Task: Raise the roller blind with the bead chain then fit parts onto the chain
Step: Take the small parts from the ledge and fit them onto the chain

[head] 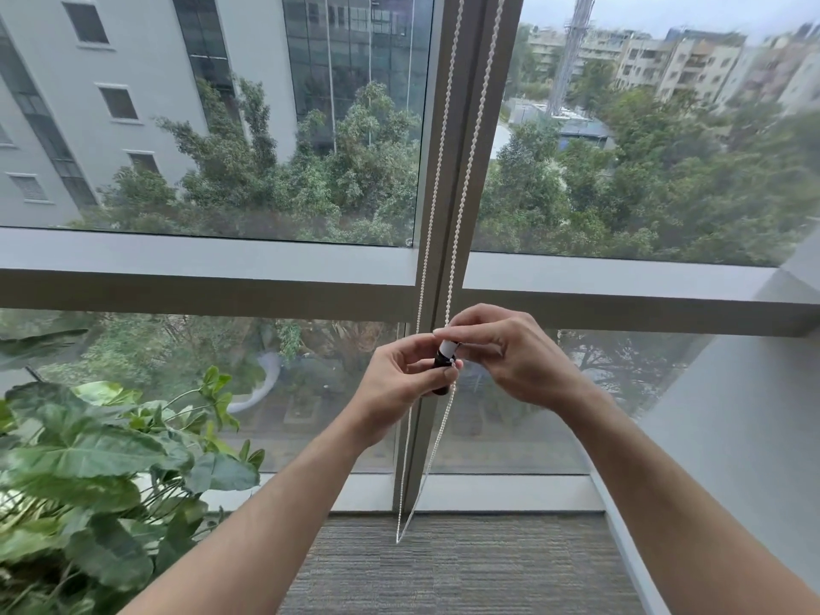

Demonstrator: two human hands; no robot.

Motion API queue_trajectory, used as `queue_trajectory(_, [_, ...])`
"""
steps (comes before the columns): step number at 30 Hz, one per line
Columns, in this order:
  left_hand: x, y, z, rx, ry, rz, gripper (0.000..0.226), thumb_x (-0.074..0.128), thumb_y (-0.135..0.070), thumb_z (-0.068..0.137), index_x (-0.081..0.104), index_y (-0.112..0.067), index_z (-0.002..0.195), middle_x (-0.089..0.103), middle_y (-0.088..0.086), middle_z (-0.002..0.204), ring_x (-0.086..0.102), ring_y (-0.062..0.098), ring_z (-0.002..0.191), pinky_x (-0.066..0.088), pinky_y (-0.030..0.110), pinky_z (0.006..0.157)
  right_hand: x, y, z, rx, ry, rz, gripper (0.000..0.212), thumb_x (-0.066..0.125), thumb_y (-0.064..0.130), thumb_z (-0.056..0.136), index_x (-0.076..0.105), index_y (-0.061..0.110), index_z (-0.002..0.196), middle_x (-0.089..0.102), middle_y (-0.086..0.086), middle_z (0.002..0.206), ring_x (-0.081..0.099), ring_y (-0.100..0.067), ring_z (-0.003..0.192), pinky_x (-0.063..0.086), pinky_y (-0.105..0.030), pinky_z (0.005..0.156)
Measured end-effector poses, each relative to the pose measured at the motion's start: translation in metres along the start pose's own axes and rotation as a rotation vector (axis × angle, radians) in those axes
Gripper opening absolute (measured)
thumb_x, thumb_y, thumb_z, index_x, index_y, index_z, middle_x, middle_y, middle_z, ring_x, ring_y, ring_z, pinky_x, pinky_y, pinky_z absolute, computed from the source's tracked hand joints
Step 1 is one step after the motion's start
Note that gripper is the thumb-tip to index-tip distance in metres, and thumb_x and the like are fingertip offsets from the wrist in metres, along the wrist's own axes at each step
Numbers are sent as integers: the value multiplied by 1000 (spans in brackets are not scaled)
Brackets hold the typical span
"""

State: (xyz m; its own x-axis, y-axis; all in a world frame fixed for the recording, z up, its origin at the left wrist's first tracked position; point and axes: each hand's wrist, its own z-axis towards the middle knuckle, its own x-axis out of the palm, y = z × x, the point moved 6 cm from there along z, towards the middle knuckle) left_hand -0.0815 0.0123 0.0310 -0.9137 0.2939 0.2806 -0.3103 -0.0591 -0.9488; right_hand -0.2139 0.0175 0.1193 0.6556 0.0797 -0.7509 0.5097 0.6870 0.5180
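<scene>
Big floor-to-ceiling window [222,126] with a thick grey frame [199,277] crossing it. Leafy green houseplant [97,463] down in the left corner, grey striped carpet [466,565] underneath. Outside there's a pale office block [111,82], loads of trees [275,188], and some apartment buildings [692,68] off to the right.

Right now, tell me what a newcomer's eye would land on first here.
Two bare hands meet at the centre, the left hand and right hand pinching a small dark part with a white part on the bead chain, which hangs along the window frame. A leafy plant fills the lower left.
</scene>
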Motion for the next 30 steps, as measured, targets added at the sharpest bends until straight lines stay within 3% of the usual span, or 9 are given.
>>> queue_trajectory(6, [0, -5, -1, -8, 33, 35, 32, 74, 3, 80, 72, -10, 109, 74, 16, 97, 72, 19, 82, 58, 39, 79, 3, 6, 2, -32, 63, -61, 28, 67, 6, 90, 75, 17, 114, 67, -1, 105, 62, -17, 97, 50, -24, 84])
queue_trajectory(12, [-2, -7, -1, -30, 78, 36, 31, 75, 0, 81, 71, -11, 109, 74, 18, 107, 69, 29, 102, 56, 51, 84, 2, 6, 4, -34, 98, -92, 29, 66, 11, 91, 73, 21, 117, 68, 2, 104, 59, -22, 100, 51, -36, 85])
queue_trajectory(17, [-1, -8, -2, -44, 100, 13, 33, 72, 3, 82, 65, -3, 114, 74, 11, 106, 71, 27, 101, 58, 48, 79, 3, 9, 6, -51, 108, -89, 26, 67, 10, 90, 75, 18, 113, 66, 5, 99, 60, -19, 95, 48, -27, 82])
queue_trajectory(23, [-1, -9, -2, -64, 97, 17, 41, 68, 10, 83, 54, 2, 122, 73, 15, 102, 73, 29, 98, 61, 46, 74, 2, 10, 9, -34, 99, -74, 18, 72, 15, 87, 79, 17, 104, 71, 1, 96, 59, -11, 91, 43, -11, 78])
queue_trajectory(30, [-2, -12, -1, -74, 138, 3, 55, 68, 11, 82, 45, -9, 129, 73, 20, 100, 73, 27, 96, 61, 46, 71, -2, 12, 9, -54, 58, -37, 16, 76, 9, 84, 80, 14, 99, 75, 0, 97, 67, -14, 92, 53, -25, 79])
